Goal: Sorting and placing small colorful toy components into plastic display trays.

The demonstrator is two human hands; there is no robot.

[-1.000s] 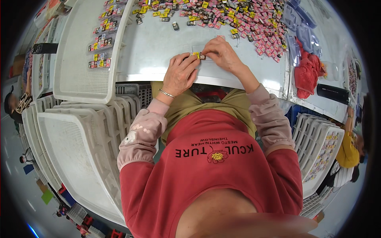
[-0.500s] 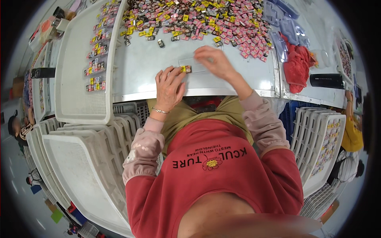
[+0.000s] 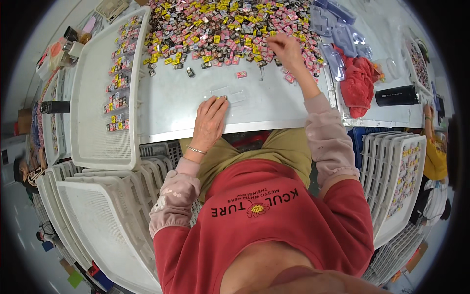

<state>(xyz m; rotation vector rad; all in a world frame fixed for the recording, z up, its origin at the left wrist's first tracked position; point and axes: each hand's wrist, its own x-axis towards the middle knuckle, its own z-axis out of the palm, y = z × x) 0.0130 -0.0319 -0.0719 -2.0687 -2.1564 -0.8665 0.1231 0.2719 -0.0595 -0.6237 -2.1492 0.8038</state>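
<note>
Far left, low: stack of white plastic trays (image 3: 93, 220), tilted, beside the bench. Above it, one white mesh tray (image 3: 93, 142) with a column of filled clear packs (image 3: 116, 102) along its right side. One dark piece (image 3: 190, 72) lies apart on the pale table (image 3: 279, 110).

Left hand (image 3: 209, 122), bracelet (image 3: 197, 150) at wrist: fingers curved over the left end of a clear plastic holder (image 3: 236, 97) lying on the table near the front edge. Bit of yellow shows at the fingertips. Can't tell if it's gripping or just resting there.

Heap of small pink, yellow and black pieces (image 3: 215, 36) covers the back; single pink piece (image 3: 241, 74) sits between heap and holder.

Right hand (image 3: 288, 51): over the heap's right part, thumb and fingers bent close together. Can't tell if a piece is pinched.

Right of that: bluish clear plastic shells (image 3: 345, 36), red cloth (image 3: 357, 88), black cylinder (image 3: 397, 95) on its side.
</note>
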